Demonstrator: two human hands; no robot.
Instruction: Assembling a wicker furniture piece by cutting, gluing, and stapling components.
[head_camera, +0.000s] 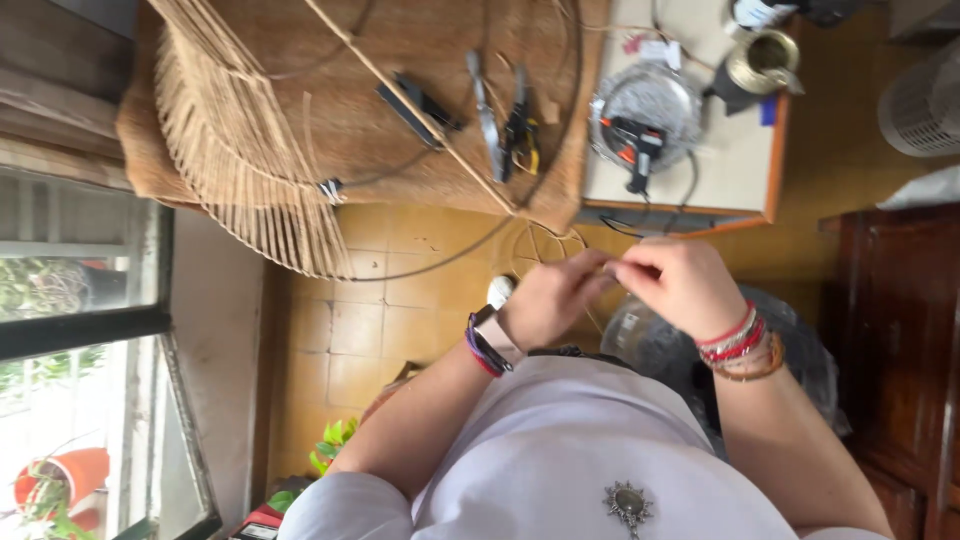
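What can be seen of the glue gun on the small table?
The glue gun is black with an orange trigger and tip. It lies on its side on a round silvery tray, its handle reaching past the rim onto the pale tabletop. A dark cord loops from the handle toward the table's edge. No hand touches it.

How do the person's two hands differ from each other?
The left hand wears a watch; the right hand has none. The left hand's wrist carries purple bands, the right hand's red and brown bracelets. Both pinch a thin wire hoop at their fingertips.
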